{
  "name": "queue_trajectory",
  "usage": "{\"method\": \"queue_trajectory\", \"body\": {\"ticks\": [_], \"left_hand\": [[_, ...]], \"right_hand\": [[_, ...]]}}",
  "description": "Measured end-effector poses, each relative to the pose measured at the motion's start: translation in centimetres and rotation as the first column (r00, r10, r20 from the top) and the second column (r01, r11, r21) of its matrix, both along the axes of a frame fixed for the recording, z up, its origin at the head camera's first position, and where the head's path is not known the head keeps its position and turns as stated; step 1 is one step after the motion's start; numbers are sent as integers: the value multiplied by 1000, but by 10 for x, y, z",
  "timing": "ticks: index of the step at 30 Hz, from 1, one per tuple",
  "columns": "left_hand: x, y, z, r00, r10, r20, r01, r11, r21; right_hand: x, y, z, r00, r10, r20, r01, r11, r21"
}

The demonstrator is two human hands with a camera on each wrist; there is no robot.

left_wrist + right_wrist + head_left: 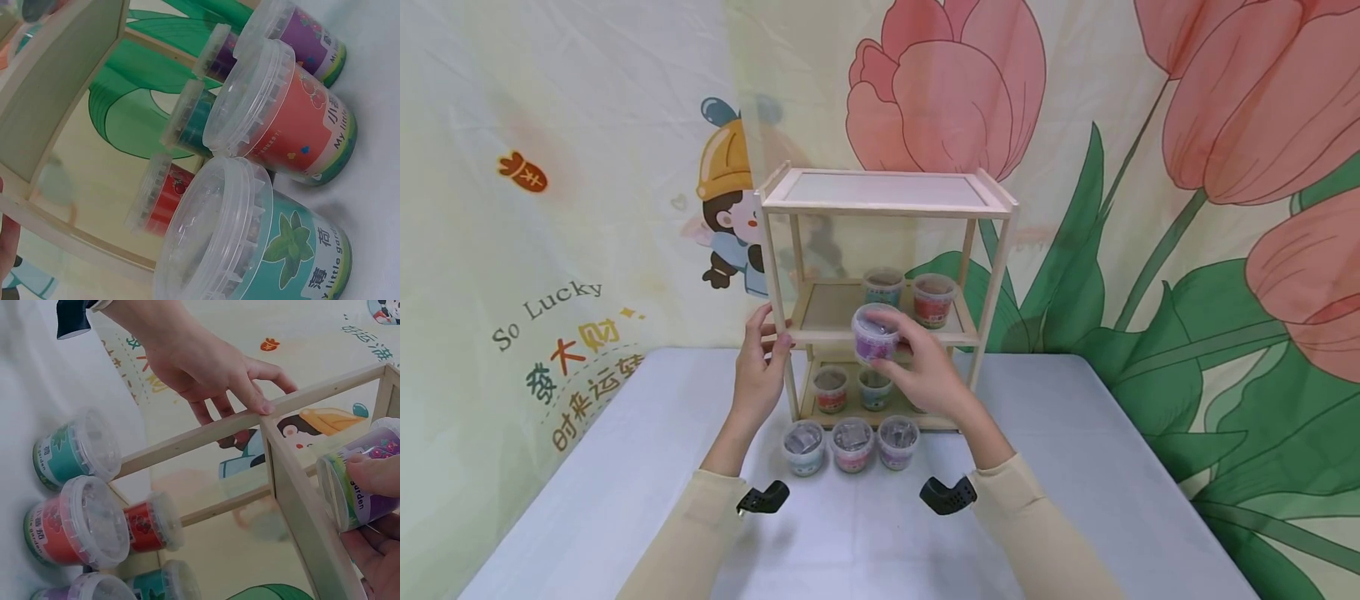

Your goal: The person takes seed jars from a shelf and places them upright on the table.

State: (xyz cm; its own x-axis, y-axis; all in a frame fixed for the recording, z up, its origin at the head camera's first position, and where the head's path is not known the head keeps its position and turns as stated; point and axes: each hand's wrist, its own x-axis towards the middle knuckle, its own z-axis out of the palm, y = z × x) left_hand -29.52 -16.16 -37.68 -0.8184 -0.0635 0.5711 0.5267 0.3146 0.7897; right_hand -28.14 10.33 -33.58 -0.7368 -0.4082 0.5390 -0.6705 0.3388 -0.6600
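A three-tier wooden shelf stands at the back of the white table. My left hand grips its front-left post, thumb on one side and fingers on the other. My right hand holds a purple lidded tub at the front edge of the middle tier; in the right wrist view my fingertips pinch this purple tub beside the post. A teal tub and a red tub stand further back on that tier.
In front of the shelf stands a row of tubs: teal, red and purple. The bottom tier holds a red tub and a teal one. A flowered cloth backdrop hangs behind.
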Motion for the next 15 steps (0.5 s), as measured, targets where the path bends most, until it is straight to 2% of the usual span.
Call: {"method": "queue_trajectory", "body": {"ticks": [8, 15], "left_hand": [[1, 1, 1, 1000, 1, 14, -1, 1000, -6], [1, 1, 1, 1000, 3, 19, -3, 1000, -14]], "right_hand": [[12, 13, -12, 1000, -20, -6, 20, 1000, -6], [18, 26, -22, 998, -55, 43, 56, 998, -24]]}}
